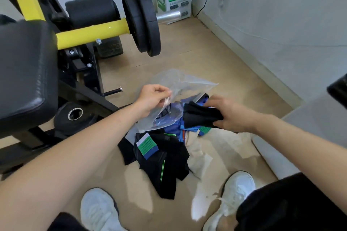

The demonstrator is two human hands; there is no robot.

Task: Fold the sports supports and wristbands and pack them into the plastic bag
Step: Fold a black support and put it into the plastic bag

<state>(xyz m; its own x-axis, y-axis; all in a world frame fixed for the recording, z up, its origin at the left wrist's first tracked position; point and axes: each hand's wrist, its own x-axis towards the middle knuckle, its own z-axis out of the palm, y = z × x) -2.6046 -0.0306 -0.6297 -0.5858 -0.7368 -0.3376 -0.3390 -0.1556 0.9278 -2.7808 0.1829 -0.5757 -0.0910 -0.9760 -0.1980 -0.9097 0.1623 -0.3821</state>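
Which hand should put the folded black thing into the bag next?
Probably the right hand. It grips the folded black support right next to the plastic bag, while the left hand is busy pinching the bag's edge.

Clear plastic bag [180, 84], black folded support [201, 116], green-dotted wristband [147, 146].

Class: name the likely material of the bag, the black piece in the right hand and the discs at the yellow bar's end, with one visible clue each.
Bag: thin clear plastic, glossy; fabric shows through it. Black piece: soft matt fabric, probably knitted; it folds in the right hand. Discs: dull black, perhaps rubber-coated or painted metal.
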